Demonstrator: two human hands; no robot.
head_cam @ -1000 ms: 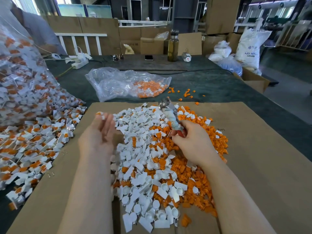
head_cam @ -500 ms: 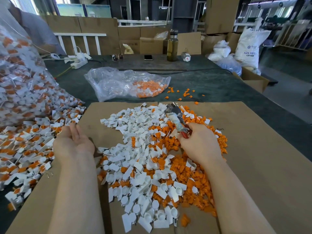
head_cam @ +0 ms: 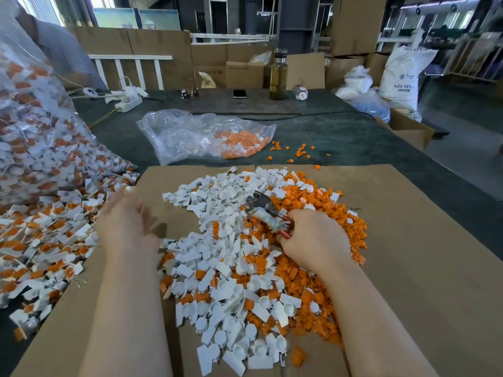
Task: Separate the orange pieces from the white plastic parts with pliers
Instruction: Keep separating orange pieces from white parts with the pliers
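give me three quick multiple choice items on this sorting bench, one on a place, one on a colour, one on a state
1. Where does the flat clear bag lie?
A. beyond the cardboard sheet
B. on the floor
C. under the right hand

2. What colour are the pliers' grips?
A. blue
B. red
C. yellow

3. What is the left hand doing?
A. gripping the pliers
B. open, holding nothing
C. lifting the bottle

Answers: 1 A, it rests on the green table past the sheet; 2 B, red shows by the right hand; 3 B, its fingers look spread.

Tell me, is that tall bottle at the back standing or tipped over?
Standing. The bottle is upright on the table, cap on top.
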